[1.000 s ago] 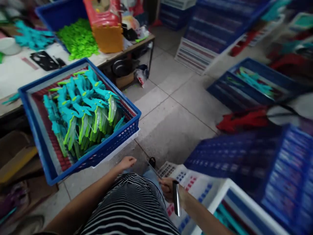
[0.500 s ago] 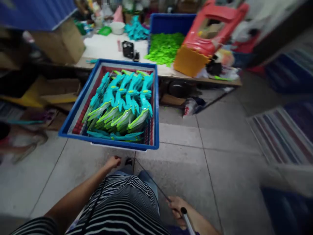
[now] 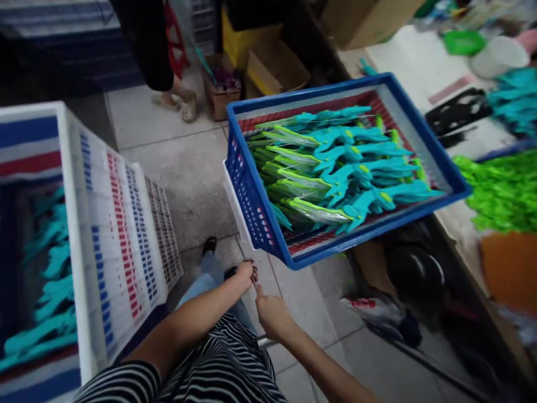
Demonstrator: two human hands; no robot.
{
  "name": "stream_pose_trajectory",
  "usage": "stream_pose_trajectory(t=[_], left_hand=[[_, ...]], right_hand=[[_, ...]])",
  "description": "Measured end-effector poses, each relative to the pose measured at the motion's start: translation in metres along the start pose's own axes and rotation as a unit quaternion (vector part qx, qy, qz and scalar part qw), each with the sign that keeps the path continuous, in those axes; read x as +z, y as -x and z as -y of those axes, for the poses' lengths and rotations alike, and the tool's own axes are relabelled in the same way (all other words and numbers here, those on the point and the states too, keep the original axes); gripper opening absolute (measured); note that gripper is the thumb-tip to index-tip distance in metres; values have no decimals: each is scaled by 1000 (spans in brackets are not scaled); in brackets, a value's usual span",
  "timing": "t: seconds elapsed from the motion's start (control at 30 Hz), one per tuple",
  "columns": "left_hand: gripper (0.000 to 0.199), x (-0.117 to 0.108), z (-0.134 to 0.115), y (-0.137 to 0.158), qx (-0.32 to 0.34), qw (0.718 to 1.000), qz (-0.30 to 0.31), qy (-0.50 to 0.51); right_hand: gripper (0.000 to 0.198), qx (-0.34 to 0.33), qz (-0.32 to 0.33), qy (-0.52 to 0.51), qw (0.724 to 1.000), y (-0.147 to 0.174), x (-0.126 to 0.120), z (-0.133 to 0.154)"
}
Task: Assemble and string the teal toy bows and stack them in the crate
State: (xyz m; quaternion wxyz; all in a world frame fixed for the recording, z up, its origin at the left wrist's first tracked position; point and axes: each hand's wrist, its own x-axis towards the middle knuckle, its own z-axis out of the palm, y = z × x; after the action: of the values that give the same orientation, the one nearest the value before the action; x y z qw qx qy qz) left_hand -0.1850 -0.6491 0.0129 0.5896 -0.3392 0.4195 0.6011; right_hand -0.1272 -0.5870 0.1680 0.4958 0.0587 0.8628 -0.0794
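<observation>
Head view: hands [image 3: 255, 291] hide something thin.

The person wears a top with narrow black-and-white horizontal stripes, filling the frame from 6 to 7 o'clock; its short sleeve [image 3: 121, 383] ends above the elbow, leaving the forearms bare. The left hand [image 3: 245, 274] and right hand [image 3: 272, 313] carry no gloves, rings or watch that can be seen. Below the top, light blue jeans [image 3: 207, 280] run toward 12 o'clock and end at a dark shoe [image 3: 208, 245], its details too dim to tell.
</observation>
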Motion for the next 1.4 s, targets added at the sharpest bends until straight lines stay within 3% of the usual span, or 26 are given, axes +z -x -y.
stream_pose_trajectory(t=[0.17,0.3,0.47,0.73,0.93,1.1,1.23,1.4], left_hand=[[31,-3,-17,-18,21,987,-22,157],[30,-21,-31,-26,5,975,-2,222],[32,-37,-32,-24,-18,960,53,273],[37,-68,-21,-12,-20,920,172,351],[44,-74,-18,-12,-41,900,233,367],[43,-74,-2,0,-62,895,256,359],[43,-79,2,5,-66,902,258,339],[44,-88,-13,-6,-78,927,237,281]], right_hand=[[52,-49,29,-36,998,0,-8,14],[53,-21,26,-7,999,-2,-2,33],[50,12,42,109,993,-12,6,70],[45,-47,55,231,970,-22,21,108],[43,-64,115,287,949,-27,17,118],[41,-49,149,305,939,-12,26,119],[36,-69,138,310,938,-6,30,123],[32,-78,110,317,939,-19,26,132]])
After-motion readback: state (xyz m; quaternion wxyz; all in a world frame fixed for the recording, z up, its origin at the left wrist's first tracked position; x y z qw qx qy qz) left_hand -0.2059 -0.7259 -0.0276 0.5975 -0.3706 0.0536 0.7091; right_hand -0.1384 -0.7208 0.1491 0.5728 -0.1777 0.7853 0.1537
